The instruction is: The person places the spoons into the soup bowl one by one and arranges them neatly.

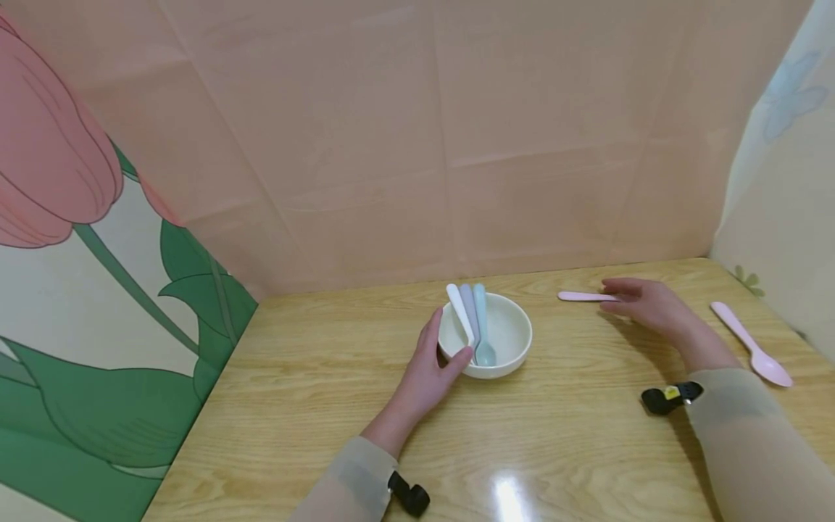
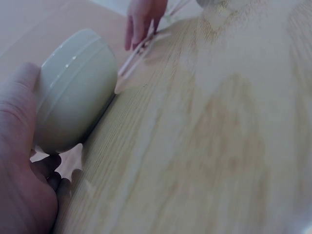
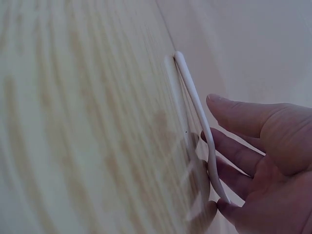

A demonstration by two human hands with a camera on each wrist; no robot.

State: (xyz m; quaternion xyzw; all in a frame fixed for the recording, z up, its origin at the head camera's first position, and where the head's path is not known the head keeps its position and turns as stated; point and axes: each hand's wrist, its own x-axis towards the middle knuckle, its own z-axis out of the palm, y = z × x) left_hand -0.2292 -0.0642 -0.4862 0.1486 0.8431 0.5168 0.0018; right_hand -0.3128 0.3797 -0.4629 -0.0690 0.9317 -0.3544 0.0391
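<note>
My left hand (image 1: pixel 425 377) (image 2: pixel 19 151) grips the near-left side of a white bowl (image 1: pixel 514 333) (image 2: pixel 78 92), thumb by the rim. Leaning in the bowl are a white spoon (image 1: pixel 459 312), a grey-purple spoon (image 1: pixel 467 301) and a light blue spoon (image 1: pixel 483 330). To the right, my right hand (image 1: pixel 652 308) (image 3: pixel 268 161) is over a pink spoon (image 1: pixel 579 296) (image 3: pixel 195 100) lying on the table. In the right wrist view its fingertips are beside the spoon, and the thumb stands apart from it. The spoon's other end is hidden by the hand in the head view.
Another pink spoon (image 1: pixel 750 344) lies near the table's right edge, right of my right forearm. A pinkish cloth (image 1: pixel 352 145) hangs behind the wooden table (image 1: pixel 280 406). A tulip-patterned cloth (image 1: pixel 59 304) is at the left, a pale one (image 1: pixel 789 196) at the right.
</note>
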